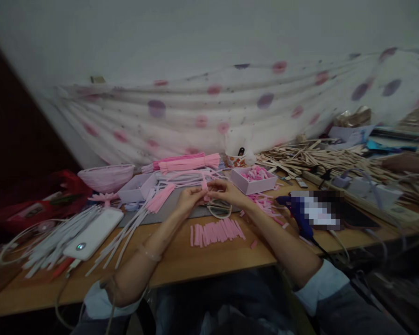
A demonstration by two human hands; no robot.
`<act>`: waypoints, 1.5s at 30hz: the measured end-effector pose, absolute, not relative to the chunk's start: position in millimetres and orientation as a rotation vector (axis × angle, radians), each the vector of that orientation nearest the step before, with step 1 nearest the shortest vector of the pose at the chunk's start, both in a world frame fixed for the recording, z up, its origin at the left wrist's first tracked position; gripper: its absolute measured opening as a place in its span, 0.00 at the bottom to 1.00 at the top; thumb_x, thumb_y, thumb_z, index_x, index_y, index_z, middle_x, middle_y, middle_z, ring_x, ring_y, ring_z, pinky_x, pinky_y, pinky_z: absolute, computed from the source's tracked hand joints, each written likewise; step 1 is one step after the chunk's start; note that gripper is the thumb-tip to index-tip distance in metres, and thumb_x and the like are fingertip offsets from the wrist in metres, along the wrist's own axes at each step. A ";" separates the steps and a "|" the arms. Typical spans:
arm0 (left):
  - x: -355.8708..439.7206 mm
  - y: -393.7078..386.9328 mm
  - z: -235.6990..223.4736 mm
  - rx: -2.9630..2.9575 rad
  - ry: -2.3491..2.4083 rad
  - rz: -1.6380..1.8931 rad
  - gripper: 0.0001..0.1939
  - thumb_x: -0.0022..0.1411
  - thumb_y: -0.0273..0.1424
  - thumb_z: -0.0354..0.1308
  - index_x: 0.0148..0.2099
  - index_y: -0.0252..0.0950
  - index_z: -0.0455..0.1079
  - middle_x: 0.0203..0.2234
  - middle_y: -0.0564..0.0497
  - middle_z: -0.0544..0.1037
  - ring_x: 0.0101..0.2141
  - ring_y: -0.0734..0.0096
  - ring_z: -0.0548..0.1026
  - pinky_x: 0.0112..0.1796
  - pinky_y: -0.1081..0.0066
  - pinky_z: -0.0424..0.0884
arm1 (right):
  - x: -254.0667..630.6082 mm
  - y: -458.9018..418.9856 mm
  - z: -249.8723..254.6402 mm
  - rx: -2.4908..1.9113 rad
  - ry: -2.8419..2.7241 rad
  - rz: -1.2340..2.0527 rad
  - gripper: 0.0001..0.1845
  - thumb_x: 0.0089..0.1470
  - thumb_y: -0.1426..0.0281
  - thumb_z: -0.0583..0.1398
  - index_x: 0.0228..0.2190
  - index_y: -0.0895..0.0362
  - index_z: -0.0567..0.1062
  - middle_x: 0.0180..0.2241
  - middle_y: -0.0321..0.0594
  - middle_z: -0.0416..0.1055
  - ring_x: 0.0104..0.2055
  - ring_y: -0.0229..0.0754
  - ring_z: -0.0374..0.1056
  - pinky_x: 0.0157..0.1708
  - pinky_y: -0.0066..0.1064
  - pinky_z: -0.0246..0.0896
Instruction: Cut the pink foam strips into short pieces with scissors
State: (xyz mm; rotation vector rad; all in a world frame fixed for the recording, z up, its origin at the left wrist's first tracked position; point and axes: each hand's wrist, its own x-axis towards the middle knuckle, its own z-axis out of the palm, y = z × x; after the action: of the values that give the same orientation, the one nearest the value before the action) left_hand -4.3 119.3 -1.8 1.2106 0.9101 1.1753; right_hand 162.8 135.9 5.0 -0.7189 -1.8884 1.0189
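Both hands meet above the grey mat [167, 209] near the middle of the table. Pinched in the fingers of my left hand [188, 201] is a pink chenille stem piece [205, 182], its upper end standing up. My right hand [227, 191] has its fingertips closed on the same piece from the other side; its lower end is partly hidden. Just beneath the hands lies a pale-rimmed loop [220, 215], possibly a scissors handle. Short pink chenille pieces [216, 232] lie in a row nearer me.
Pink stem bundles [190, 163] lie behind. A box of pink pieces [253, 186] stands right of them, near a blue glue gun [298, 218]. Wooden sticks [310, 156] are heaped at back right. On the left are a white power bank [94, 232], white stems [56, 242] and a pink basket [106, 177].
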 end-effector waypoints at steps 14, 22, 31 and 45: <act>-3.6 112.6 4.3 1.527 1.041 1.036 0.18 0.40 0.42 0.67 0.28 0.32 0.76 0.21 0.51 0.78 0.24 0.72 0.72 0.29 0.73 0.67 | 160.8 133.1 5.7 -0.803 -1.729 1.092 0.19 0.41 0.56 0.65 0.20 0.59 0.68 0.14 0.29 0.63 0.15 0.30 0.56 0.15 0.22 0.47; -7.2 113.8 3.9 1.496 0.998 0.964 0.18 0.38 0.42 0.68 0.28 0.33 0.77 0.23 0.50 0.79 0.26 0.70 0.73 0.33 0.70 0.69 | 159.4 137.9 2.9 -0.773 -1.779 1.123 0.19 0.43 0.55 0.63 0.21 0.58 0.66 0.16 0.31 0.65 0.17 0.32 0.59 0.17 0.24 0.53; -42.0 140.8 3.9 1.202 1.036 1.226 0.19 0.35 0.39 0.70 0.31 0.33 0.77 0.30 0.45 0.80 0.31 0.68 0.75 0.36 0.70 0.70 | 179.1 134.7 0.0 -1.086 -2.588 0.294 0.11 0.41 0.69 0.62 0.31 0.59 0.73 0.30 0.41 0.71 0.31 0.40 0.65 0.29 0.27 0.54; -54.9 146.8 9.3 1.534 1.300 1.518 0.14 0.43 0.39 0.65 0.29 0.33 0.78 0.27 0.47 0.80 0.31 0.65 0.76 0.36 0.69 0.69 | 194.0 140.8 14.4 -1.212 -2.254 0.324 0.10 0.51 0.63 0.56 0.31 0.58 0.66 0.28 0.40 0.68 0.28 0.38 0.62 0.26 0.27 0.52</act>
State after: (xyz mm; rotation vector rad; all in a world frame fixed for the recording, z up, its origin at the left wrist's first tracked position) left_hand -54.9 146.8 9.3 1.5344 1.3005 1.5179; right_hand 194.0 140.8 14.4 -1.2115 -2.2541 0.3236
